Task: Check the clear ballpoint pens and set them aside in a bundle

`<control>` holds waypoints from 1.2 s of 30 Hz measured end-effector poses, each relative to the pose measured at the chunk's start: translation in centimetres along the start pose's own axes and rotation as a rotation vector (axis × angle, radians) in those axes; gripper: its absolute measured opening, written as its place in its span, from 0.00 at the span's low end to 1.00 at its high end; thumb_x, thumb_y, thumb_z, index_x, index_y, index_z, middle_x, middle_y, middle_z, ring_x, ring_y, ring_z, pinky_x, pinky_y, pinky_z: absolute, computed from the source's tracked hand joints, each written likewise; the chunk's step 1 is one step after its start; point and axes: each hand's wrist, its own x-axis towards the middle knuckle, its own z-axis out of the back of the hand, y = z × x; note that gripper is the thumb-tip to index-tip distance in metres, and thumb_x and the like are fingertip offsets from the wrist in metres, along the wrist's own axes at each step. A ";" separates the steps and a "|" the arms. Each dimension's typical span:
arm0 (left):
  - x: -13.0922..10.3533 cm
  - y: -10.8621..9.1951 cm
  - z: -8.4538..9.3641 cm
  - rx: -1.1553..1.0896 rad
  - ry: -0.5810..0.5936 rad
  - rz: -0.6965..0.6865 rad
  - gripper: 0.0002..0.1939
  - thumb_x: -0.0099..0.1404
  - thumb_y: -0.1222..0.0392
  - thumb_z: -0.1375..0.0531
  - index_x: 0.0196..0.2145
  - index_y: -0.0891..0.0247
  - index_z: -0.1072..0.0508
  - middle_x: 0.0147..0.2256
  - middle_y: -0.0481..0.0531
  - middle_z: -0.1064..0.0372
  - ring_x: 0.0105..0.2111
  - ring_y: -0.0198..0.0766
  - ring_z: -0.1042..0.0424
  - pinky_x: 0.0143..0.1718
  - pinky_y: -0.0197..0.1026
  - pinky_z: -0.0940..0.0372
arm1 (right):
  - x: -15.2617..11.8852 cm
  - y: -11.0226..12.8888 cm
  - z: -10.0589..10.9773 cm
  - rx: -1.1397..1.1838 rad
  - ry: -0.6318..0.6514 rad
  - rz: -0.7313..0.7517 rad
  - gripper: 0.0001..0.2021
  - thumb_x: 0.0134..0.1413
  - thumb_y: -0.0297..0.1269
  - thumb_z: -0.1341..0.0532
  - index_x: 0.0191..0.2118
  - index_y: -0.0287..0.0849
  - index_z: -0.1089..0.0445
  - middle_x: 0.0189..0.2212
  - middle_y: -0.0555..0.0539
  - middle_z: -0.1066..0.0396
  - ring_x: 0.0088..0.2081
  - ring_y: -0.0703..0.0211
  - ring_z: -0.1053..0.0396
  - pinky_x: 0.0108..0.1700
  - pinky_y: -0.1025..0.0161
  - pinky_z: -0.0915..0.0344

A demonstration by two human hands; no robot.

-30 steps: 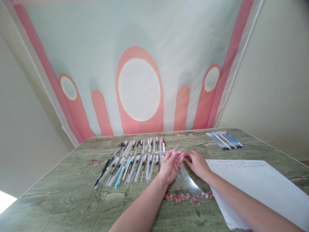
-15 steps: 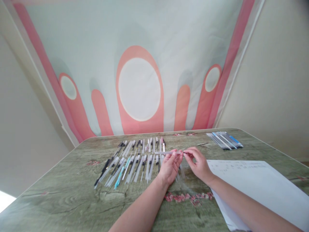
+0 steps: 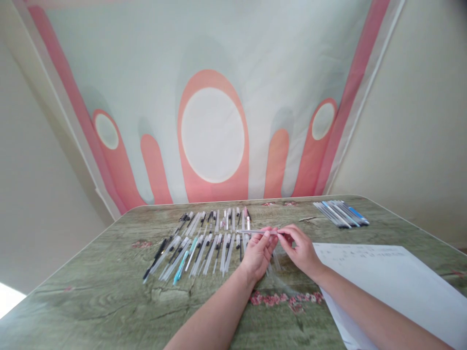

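Observation:
A slim, translucent pen barrel (image 3: 252,232) lies nearly level above the table, its far end pointing left. My left hand (image 3: 258,255) is closed around its middle, palm turned up. At the right end, my right hand (image 3: 299,252) pinches a small dark part of the pen between thumb and fingertips; the fingers hide exactly how it joins the barrel. Beneath and left of the hands lie two rows of pen parts, clear barrels (image 3: 229,253) and dark-tipped pieces among them. A turquoise pen (image 3: 180,267) stands out in the nearer row.
Several assembled-looking pens (image 3: 337,214) lie side by side at the back right. Sheets of white paper (image 3: 386,282) with faint writing rest under my right forearm. The wood-patterned table (image 3: 102,287) ends at a wall hanging (image 3: 213,136).
Both hands keep hold of the pen in nearly the same place. The whole view has shifted slightly; the things on the table have not moved.

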 end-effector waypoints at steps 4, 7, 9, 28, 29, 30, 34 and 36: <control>-0.1 0.0 -0.1 0.003 0.009 -0.004 0.09 0.55 0.67 0.39 0.35 0.68 0.31 0.37 0.57 0.29 0.37 0.33 0.29 0.47 0.38 0.38 | 0.0 0.1 0.0 -0.008 -0.008 0.006 0.04 0.54 0.34 0.45 0.35 0.42 0.35 0.31 0.47 0.35 0.26 0.64 0.37 0.29 0.65 0.36; -0.1 0.1 0.0 0.004 0.020 -0.010 0.09 0.55 0.67 0.39 0.36 0.68 0.31 0.38 0.57 0.29 0.38 0.34 0.29 0.47 0.38 0.38 | 0.0 0.0 0.0 -0.032 -0.011 0.006 0.04 0.54 0.35 0.46 0.34 0.42 0.35 0.30 0.47 0.35 0.25 0.64 0.37 0.29 0.65 0.36; 0.0 0.1 0.1 0.006 0.024 -0.008 0.09 0.55 0.66 0.39 0.36 0.68 0.30 0.38 0.57 0.29 0.38 0.34 0.29 0.48 0.39 0.38 | 0.0 -0.1 0.0 -0.050 -0.009 0.006 0.04 0.54 0.35 0.46 0.34 0.42 0.35 0.30 0.47 0.35 0.26 0.64 0.37 0.28 0.65 0.36; 0.0 0.1 0.0 -0.011 -0.035 0.003 0.10 0.55 0.67 0.38 0.37 0.69 0.30 0.30 0.53 0.29 0.33 0.30 0.29 0.44 0.32 0.36 | 0.0 0.2 0.1 0.007 -0.058 0.061 0.11 0.57 0.33 0.48 0.44 0.43 0.32 0.34 0.45 0.33 0.36 0.58 0.33 0.39 0.60 0.35; 0.0 0.1 0.0 -0.013 -0.035 0.002 0.10 0.55 0.66 0.38 0.37 0.69 0.30 0.31 0.53 0.29 0.33 0.30 0.29 0.44 0.32 0.36 | 0.0 0.2 0.0 0.010 -0.061 0.050 0.12 0.57 0.32 0.48 0.45 0.44 0.33 0.35 0.44 0.33 0.37 0.58 0.33 0.39 0.60 0.34; 0.0 0.1 0.0 -0.015 -0.034 0.001 0.10 0.55 0.66 0.38 0.37 0.69 0.30 0.31 0.53 0.29 0.33 0.30 0.28 0.44 0.32 0.36 | -0.1 0.2 0.0 0.013 -0.061 0.036 0.12 0.57 0.32 0.49 0.45 0.44 0.33 0.37 0.44 0.33 0.37 0.57 0.33 0.40 0.59 0.34; -0.1 0.1 0.0 -0.015 -0.043 0.002 0.10 0.54 0.66 0.38 0.37 0.69 0.30 0.31 0.54 0.28 0.33 0.30 0.28 0.43 0.32 0.36 | -0.3 0.1 -0.3 0.041 -0.073 -0.008 0.13 0.57 0.33 0.49 0.47 0.44 0.35 0.40 0.42 0.34 0.36 0.57 0.32 0.37 0.59 0.33; -0.1 0.1 -0.1 -0.012 -0.048 0.007 0.10 0.54 0.66 0.38 0.36 0.69 0.30 0.32 0.54 0.28 0.33 0.30 0.28 0.43 0.32 0.36 | -0.3 0.1 -0.4 0.063 -0.095 -0.018 0.12 0.56 0.34 0.48 0.46 0.44 0.35 0.40 0.42 0.33 0.35 0.57 0.32 0.35 0.59 0.32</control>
